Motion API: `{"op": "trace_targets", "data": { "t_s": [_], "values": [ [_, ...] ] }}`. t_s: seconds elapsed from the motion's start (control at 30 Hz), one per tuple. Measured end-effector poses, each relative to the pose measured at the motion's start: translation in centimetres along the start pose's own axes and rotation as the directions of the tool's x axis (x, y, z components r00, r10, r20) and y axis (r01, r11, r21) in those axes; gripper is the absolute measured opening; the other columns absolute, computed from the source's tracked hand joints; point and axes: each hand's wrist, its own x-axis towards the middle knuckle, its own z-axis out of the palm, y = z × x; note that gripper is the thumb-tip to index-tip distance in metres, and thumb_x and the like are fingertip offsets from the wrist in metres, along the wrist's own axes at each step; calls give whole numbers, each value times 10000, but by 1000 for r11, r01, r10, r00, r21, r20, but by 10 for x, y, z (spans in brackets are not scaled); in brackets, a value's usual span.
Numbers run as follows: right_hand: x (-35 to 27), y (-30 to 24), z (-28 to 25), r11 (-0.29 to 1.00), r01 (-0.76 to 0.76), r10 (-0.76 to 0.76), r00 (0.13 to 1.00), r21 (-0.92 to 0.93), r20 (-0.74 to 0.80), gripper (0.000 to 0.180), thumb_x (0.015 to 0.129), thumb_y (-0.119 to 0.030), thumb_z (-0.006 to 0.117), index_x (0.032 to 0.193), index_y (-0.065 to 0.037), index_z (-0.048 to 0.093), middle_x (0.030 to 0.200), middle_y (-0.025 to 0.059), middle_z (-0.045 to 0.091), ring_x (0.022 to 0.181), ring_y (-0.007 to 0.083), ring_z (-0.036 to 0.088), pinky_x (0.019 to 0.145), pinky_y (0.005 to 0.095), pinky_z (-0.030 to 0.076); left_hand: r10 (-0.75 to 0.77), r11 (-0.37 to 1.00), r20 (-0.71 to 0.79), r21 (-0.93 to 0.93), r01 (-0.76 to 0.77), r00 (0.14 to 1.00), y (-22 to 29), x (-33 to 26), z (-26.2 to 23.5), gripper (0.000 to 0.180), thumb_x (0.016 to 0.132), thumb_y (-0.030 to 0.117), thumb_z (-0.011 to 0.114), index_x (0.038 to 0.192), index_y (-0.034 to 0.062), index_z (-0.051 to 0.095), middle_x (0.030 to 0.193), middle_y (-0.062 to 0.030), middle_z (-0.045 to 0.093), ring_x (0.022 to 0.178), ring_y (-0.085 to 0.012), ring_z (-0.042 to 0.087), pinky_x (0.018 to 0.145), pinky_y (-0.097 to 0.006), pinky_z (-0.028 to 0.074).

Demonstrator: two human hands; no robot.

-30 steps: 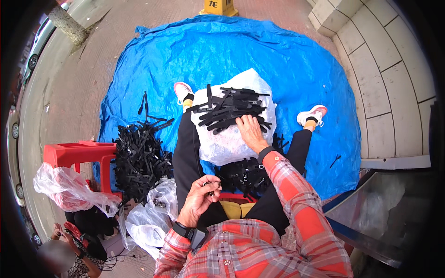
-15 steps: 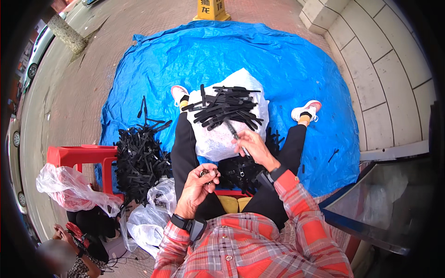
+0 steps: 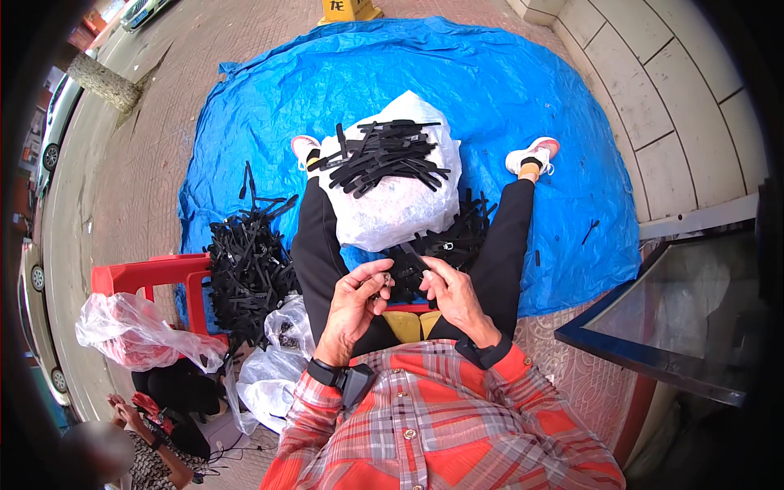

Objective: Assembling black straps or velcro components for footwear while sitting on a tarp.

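White plastic sack [image 3: 400,216] between the person's trousered legs, taken as landmark. Loose heap of black straps [image 3: 384,155] lies on top of the sack, mostly crosswise, some overhanging its left edge. Both hands are below the sack, near each other, a small gap between them.

Left hand [image 3: 357,304]: below the sack, fingers curled, grasping small metal pieces [image 3: 388,279] at thumb and fingertips; exact shape too small to tell. Right hand [image 3: 455,298]: below the sack, slightly right, thumb and fingers pinching a single black strap [image 3: 414,255]; its free end points up and left toward the sack.

Lower strap pile [image 3: 461,233] sits just below and right of the sack, partly hidden behind the hands, buckle visible. Large strap pile [image 3: 249,273] left of the sack, beyond the left leg. Red plastic stool [image 3: 196,302] farther left, clear plastic bag [image 3: 126,327] draped on it. Blue tarp [image 3: 490,90] spreads around the sack. One stray strap [image 3: 590,232] well right of the sack, on the tarp. Blue-framed glass panel [image 3: 621,343] lower right of the sack. Another person [image 3: 155,453] far lower left of it.
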Motion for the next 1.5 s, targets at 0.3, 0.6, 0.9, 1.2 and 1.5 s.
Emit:
{"op": "trace_targets", "data": {
  "t_s": [0.3, 0.6, 0.9, 1.2, 1.5],
  "values": [
    [-7, -21, -14, 809, -287, 177, 951, 512, 253, 381, 904, -107, 477, 1276, -56, 414, 719, 56, 554, 534, 48, 462, 438, 163, 336, 1, 1000, -48, -28, -2, 999, -1, -9, 2, 269, 829, 26, 593, 1095, -15, 580, 848, -66, 605, 650, -93, 570, 466, -172, 422],
    [-8, -17, -6, 898, -292, 212, 943, 329, 258, 345, 872, -88, 537, 1203, -21, 472, 658, 7, 543, 537, 36, 452, 471, 189, 368, 9, 994, 22, 107, -11, 1000, 1, -12, 7, 283, 926, 176, 480, 1116, -20, 554, 782, -53, 597, 501, -51, 418, 400, -165, 290],
    [-6, -28, -3, 927, -295, 199, 911, 231, 362, 242, 875, -120, 551, 1088, -6, 568, 608, 4, 548, 464, 18, 409, 422, 175, 321, 14, 997, 18, 71, -16, 1000, 2, -12, -1, 242, 916, 125, 491, 1105, -6, 566, 743, -32, 567, 500, -38, 421, 391, -156, 266],
    [-1, -27, -1, 904, -308, 174, 898, 295, 403, 247, 874, -118, 552, 1097, -14, 570, 615, 3, 550, 472, 16, 409, 419, 175, 314, -14, 997, 96, 75, 7, 995, 9, -20, -7, 325, 846, 82, 597, 1153, -13, 545, 749, -25, 567, 522, -30, 411, 403, -157, 261],
    [0, -23, -3, 883, -333, 148, 866, 331, 477, 203, 876, -161, 549, 1004, -9, 589, 621, -5, 541, 508, 25, 444, 442, 184, 344, -24, 962, 140, 271, -15, 990, 6, -23, -4, 248, 824, 45, 612, 1063, -21, 598, 614, 4, 517, 446, -29, 348, 389, -174, 224]
  ]
}}
